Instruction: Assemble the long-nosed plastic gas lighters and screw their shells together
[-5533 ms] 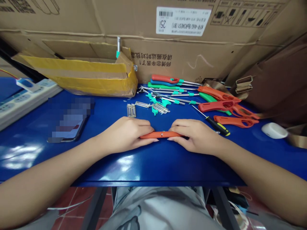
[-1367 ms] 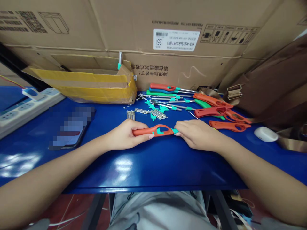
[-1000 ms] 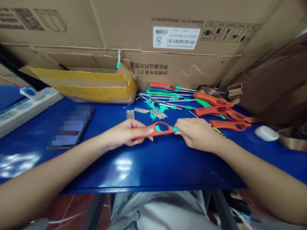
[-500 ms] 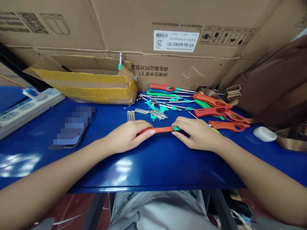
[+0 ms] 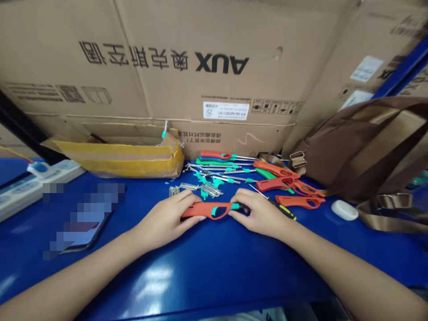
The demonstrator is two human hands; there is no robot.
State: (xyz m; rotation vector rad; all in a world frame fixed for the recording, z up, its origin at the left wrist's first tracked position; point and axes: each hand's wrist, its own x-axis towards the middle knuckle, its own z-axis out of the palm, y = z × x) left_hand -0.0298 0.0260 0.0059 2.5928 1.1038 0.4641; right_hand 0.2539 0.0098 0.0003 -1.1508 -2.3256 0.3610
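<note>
An orange stick lighter [image 5: 204, 208] lies level between my hands above the blue table, its trigger opening facing me. My left hand [image 5: 165, 218] is closed round the handle end, thumb along the lower edge. The fingers of my right hand [image 5: 257, 211] pinch the teal piece at the other end; whether a metal tube runs on under them is hidden. Beyond my hands lie small teal parts [image 5: 217, 183], clear capsule-like parts [image 5: 211, 191] and metal lighter tubes [image 5: 230, 178]. A yellow-and-black screwdriver [image 5: 286, 212] rests beside my right wrist.
Orange lighter shells [image 5: 297, 201] lie to the right, near a white oval case [image 5: 344, 210] and a brown bag [image 5: 364, 151]. At the left are a yellow-taped carton [image 5: 120, 164], a phone [image 5: 88, 232] and a power strip [image 5: 40, 185]. Large cardboard [image 5: 160, 89] stands behind.
The lighter has turned from edge-on so its broad side and trigger opening now show. Both hands still hold it. The camera view has tilted up.
</note>
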